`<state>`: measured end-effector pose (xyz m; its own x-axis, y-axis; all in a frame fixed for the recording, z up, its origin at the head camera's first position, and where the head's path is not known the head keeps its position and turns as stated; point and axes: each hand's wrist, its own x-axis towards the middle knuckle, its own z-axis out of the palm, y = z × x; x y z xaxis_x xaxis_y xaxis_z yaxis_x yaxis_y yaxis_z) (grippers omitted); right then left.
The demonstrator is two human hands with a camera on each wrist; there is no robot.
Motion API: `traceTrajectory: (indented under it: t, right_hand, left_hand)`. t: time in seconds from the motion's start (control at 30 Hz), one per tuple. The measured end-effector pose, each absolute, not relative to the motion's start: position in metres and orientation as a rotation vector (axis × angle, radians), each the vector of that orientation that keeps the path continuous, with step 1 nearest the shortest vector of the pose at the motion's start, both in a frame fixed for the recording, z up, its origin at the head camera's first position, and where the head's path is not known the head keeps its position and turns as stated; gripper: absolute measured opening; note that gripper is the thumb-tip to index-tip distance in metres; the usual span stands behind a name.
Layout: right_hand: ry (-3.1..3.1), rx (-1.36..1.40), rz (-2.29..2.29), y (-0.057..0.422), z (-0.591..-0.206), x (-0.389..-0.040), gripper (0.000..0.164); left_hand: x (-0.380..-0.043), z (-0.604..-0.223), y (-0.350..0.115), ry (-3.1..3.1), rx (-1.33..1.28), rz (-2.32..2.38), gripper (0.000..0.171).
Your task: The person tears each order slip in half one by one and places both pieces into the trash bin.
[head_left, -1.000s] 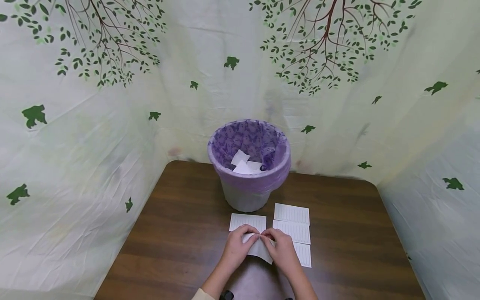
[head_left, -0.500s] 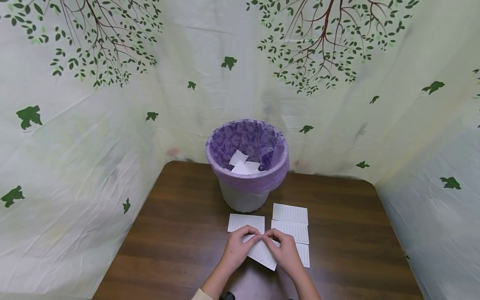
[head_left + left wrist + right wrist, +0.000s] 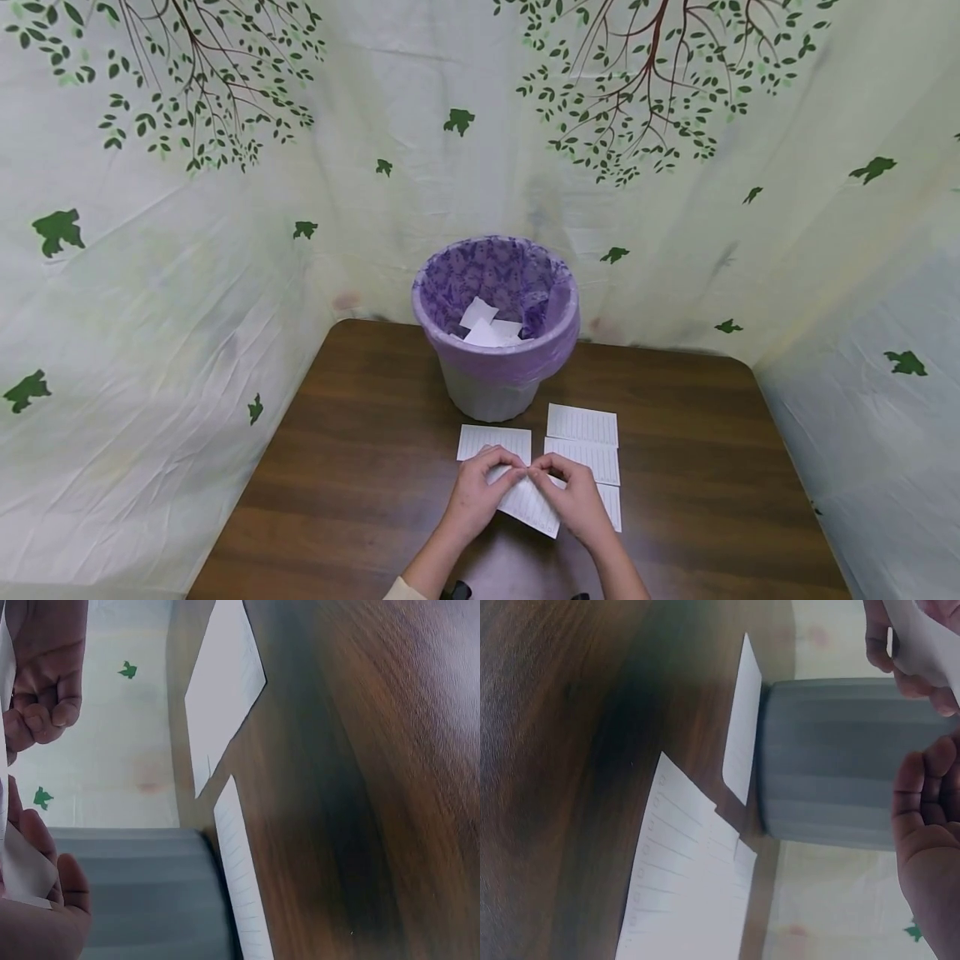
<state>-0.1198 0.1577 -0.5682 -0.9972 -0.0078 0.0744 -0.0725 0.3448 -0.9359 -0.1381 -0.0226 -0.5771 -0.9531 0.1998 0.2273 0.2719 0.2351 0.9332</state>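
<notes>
In the head view a sheet of lined paper (image 3: 529, 505) is held at a slant above the table. My left hand (image 3: 474, 493) pinches its upper edge between thumb and fingertips. Close beside it, fingertips almost meeting, my right hand (image 3: 576, 498) pinches the same edge. Part of the paper is hidden behind the hands. The left wrist view shows a folded-over white part of the paper (image 3: 27, 868) at my left hand. Beyond the hands, one lined card (image 3: 493, 442) lies flat at left, and a column of lined cards (image 3: 582, 460) lies at right.
A grey waste bin (image 3: 491, 396) with a purple patterned liner (image 3: 495, 362) stands behind the cards. White paper pieces (image 3: 489, 332) lie inside it. The brown wooden table (image 3: 337, 467) ends at a leaf-printed cloth wall (image 3: 360, 267).
The held sheet has gone from curved to flatter, its lower corner swinging toward me and right. Both hands have shifted slightly right, still pinching it. The cards and bin stay put.
</notes>
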Motion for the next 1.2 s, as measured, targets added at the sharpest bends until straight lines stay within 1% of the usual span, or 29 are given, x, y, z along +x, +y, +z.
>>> traceTrajectory:
  t: [0.17, 0.33, 0.83, 1.2]
  right_hand:
    - [-2.555, 0.115, 1.672, 0.1601, -0.5662, -0.1192, 0.016]
    - [-2.562, 0.159, 1.581, 0.1610, -0.5660, -0.1194, 0.019]
    - [-2.548, 0.237, 1.406, 0.1614, -0.5632, -0.1204, 0.021]
    - [-2.532, 0.239, 1.418, 0.1651, -0.5641, -0.1215, 0.023]
  left_hand:
    - [-0.1376, -0.5772, -0.0220, -2.368, -0.602, -1.619, 0.008]
    - [-0.1357, -0.5743, -0.0227, -2.377, -0.644, -1.494, 0.008]
    - [-0.1321, -0.5696, -0.0260, -2.336, -0.734, -1.401, 0.011]
    - [-0.1301, -0.5681, -0.0264, -2.307, -0.786, -1.365, 0.014]
